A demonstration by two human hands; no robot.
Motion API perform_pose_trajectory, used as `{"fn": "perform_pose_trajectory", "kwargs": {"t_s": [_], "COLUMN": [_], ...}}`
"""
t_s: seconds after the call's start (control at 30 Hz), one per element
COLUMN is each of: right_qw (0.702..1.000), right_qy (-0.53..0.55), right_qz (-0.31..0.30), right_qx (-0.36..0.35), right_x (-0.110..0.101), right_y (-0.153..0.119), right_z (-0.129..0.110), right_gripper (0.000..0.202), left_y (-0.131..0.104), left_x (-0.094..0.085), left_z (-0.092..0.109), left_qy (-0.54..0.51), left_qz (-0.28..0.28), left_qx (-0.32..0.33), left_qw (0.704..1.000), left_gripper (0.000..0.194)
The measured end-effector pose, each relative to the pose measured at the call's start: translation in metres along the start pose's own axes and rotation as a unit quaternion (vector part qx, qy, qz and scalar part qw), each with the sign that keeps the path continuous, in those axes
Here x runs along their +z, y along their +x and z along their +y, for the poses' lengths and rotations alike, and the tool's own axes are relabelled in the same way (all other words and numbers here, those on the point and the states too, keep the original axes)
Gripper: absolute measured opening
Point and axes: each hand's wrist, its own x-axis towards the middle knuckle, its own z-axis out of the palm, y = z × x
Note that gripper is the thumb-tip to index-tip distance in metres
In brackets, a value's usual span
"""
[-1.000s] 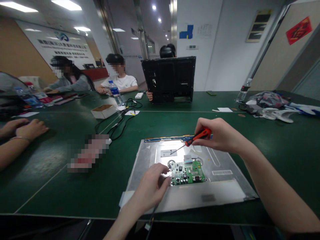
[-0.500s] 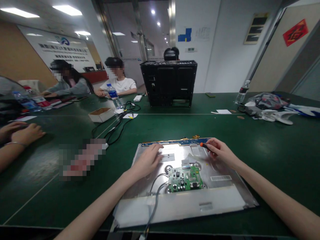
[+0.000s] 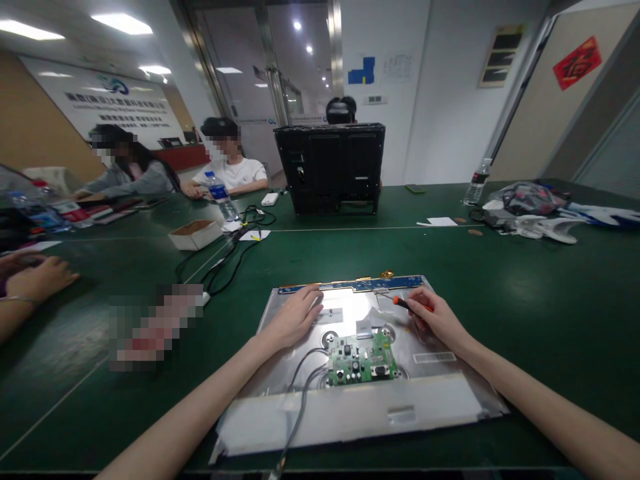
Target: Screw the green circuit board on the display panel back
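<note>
Panel lies flat on the table, directly in front of you, w/ its back up. PCB sits mid-panel; wires run from its L side over the near edge. Strip lies along the far edge. Status (judged): partway, w/ work at the strip; PCB, wires & strip all in place, none taken off. Fastener state n/a: too small to read, so done vs. left can't be counted. Your R hand grips the driver, shaft toward the strip; tip contact unclear. Your L hand is unclenched, palm down at the far L of the panel, w/ no item visible in grasp.
</note>
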Motion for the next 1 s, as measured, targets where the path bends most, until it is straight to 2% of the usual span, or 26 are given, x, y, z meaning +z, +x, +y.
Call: {"fn": "perform_pose_trajectory", "kwargs": {"t_s": [0.17, 0.27, 0.4, 0.63, 1.0], "right_qw": [1.0, 1.0, 1.0, 1.0, 1.0], "right_qy": [0.004, 0.007, 0.007, 0.001, -0.001], "right_qz": [0.002, 0.004, 0.005, -0.002, -0.006], "right_qx": [-0.002, -0.003, -0.005, -0.005, 0.001], "right_x": [0.004, 0.004, 0.003, 0.003, 0.003], "right_y": [-0.001, 0.0, 0.001, 0.001, 0.001], "right_z": [-0.003, -0.004, -0.005, -0.004, -0.011], "right_gripper": [0.035, 0.036, 0.037, 0.035, 0.035], "left_y": [0.002, 0.005, 0.014, 0.027, 0.042], "left_x": [-0.004, -0.007, -0.011, -0.02, -0.015], "left_z": [0.0, 0.006, 0.018, 0.025, 0.042], "left_qy": [-0.014, 0.02, 0.076, 0.077, 0.137], "left_qz": [-0.002, -0.008, -0.062, -0.151, -0.17], "left_qx": [0.005, -0.011, -0.026, -0.022, -0.032], "left_qw": [1.0, 1.0, 0.995, 0.985, 0.975], "left_gripper": [0.028, 0.021, 0.02, 0.029, 0.023]}}
